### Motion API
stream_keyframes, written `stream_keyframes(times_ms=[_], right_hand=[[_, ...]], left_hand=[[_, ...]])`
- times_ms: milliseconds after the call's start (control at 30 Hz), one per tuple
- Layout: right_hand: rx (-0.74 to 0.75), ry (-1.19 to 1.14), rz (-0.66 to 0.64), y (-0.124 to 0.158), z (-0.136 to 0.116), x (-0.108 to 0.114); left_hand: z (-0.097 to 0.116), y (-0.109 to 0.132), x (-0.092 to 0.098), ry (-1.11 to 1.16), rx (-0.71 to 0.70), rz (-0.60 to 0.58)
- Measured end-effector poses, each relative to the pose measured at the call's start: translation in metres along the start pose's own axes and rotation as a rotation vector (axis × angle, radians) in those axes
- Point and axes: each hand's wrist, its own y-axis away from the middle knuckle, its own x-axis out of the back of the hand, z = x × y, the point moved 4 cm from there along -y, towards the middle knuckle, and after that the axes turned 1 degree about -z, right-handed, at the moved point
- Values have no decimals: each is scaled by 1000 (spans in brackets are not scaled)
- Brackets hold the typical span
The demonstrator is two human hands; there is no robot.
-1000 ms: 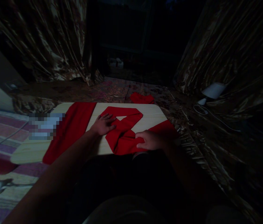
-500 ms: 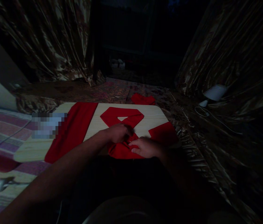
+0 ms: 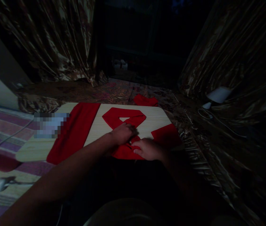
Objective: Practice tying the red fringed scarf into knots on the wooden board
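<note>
A long red cloth strip (image 3: 125, 113) lies on a light wooden tabletop (image 3: 157, 117), bent into a loop whose ends run toward me. My left hand (image 3: 124, 133) is over the crossing of the strip, fingers curled down and closed on the cloth; its fingertips are dark and partly hidden. Just right of it and nearer to me, my right hand (image 3: 149, 149) pinches the cloth by the table's front edge, thumb and forefinger pointing left. A small pale gap shows between the hands. What lies under the palms is hidden.
A wide red cloth (image 3: 76, 130) lies across the table's left side, and a red cloth piece (image 3: 167, 135) sits at its right edge. Beyond the table is another red cloth (image 3: 145, 100). A white lamp (image 3: 219, 94) with a cable stands at right. Striped bedding (image 3: 5, 127) borders the left.
My left hand has shifted slightly to the right and its wrist covers more of the front cloth. My right hand stays almost in place. The view has moved a little.
</note>
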Motion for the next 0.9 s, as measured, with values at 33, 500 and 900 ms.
stream_keyframes(times_ms=[33,500,900], right_hand=[[-4,5,-5,1,-2,0],[-130,53,172,-38,36,14],[-189,389,369,-69,32,39]], left_hand=[[1,-2,-1,-28,27,-3],[-68,-4,26,760,647,327],[-101,5,32,1086,712,453]])
